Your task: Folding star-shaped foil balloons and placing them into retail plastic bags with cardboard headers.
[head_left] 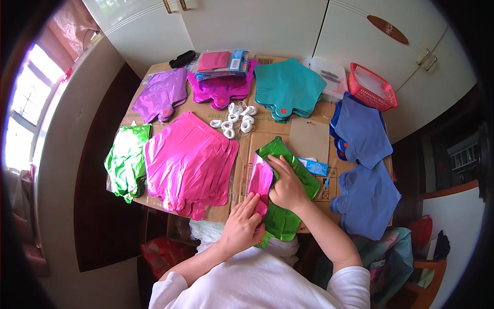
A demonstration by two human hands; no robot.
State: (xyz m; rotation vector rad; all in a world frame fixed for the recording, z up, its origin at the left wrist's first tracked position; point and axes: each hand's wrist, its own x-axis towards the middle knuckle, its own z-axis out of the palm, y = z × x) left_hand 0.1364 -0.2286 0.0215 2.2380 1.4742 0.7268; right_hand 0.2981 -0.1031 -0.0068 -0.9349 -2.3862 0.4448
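Note:
A flat pink foil balloon, folded into a narrow strip, lies over a flat green foil balloon at the table's front edge. My left hand rests on the strip's lower part, its fingers stretched out along the foil and some partly bent. My right hand lies over the green foil beside the strip, fingers extended and slightly apart. Part of both balloons is hidden under my hands. To the left of my hands is a stack of flat pink foil balloons.
Cardboard covers the table. Around my hands lie green balloons, purple balloons, teal balloons, blue balloons and white string coils. A red basket stands far right, and flat packets sit at the back.

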